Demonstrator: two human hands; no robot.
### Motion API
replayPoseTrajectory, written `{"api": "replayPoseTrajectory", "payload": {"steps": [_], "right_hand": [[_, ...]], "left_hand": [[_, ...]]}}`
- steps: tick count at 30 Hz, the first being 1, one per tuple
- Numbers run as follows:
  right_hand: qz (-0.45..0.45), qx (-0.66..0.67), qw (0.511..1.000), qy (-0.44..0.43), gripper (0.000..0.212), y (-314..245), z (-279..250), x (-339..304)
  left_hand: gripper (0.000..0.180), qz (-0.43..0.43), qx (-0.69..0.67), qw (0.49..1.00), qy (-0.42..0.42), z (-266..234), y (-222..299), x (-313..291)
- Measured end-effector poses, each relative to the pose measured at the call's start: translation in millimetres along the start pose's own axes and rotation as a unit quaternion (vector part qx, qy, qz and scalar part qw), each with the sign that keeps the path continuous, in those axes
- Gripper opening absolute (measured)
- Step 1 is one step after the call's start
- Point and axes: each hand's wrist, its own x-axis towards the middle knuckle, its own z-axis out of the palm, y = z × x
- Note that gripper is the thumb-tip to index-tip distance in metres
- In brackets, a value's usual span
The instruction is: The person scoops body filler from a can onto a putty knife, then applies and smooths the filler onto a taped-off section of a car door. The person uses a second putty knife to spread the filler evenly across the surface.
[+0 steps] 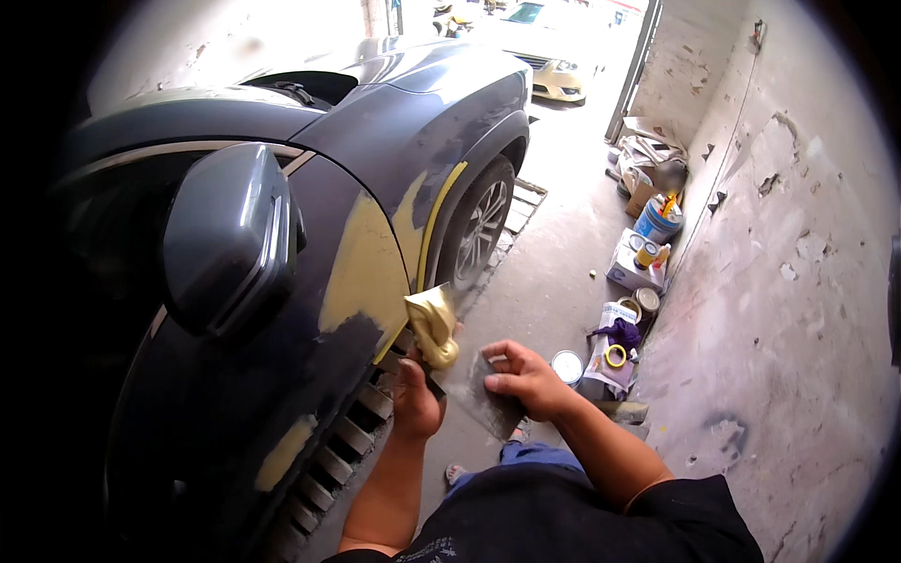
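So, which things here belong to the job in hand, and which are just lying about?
Belongs:
yellow paste, carried by the left hand
flat blade, in the right hand
dark car, with similar yellow patches

Seemingly lying about:
blue bucket
purple cloth
yellow ring
white box

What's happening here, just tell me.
A person stands beside a dark car. The left hand holds up what looks like a paste-covered plate, its load yellowish. The right hand grips a flat dark blade, apart from that plate. Pale-yellow patches mark the front door and fender; neither tool appears to be touching them. An open can stands on the floor to the right.
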Motion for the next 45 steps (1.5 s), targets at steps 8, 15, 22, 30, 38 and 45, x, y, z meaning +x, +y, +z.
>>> {"api": "replayPoseTrajectory", "payload": {"steps": [8,15,22,30,38,45], "right_hand": [[-0.111,0.066,0.991,-0.027,0.041,-77,1,15],[-0.317,-0.379,0.846,-0.199,0.038,-102,26,-2],[-0.204,-0.396,0.890,-0.101,0.043,-72,0,13],[-0.007,0.059,0.998,-0.010,0.041,-8,-25,18],[-0.141,0.140,0.980,0.031,0.045,-24,-36,10],[-0.260,-0.134,0.942,0.163,0.028,8,-22,14]], "left_hand": [[0.047,0.020,0.392,0.915,-0.092,-29,4,-6],[0.072,-0.232,-0.304,0.909,-0.169,-31,12,-19],[0.072,-0.220,-0.307,0.914,-0.152,-35,7,-24],[0.065,-0.383,-0.229,0.885,-0.137,-49,11,-16],[0.060,-0.334,-0.231,0.913,-0.044,-55,10,-29],[0.063,-0.176,-0.186,0.962,0.091,-13,12,-21]]}}
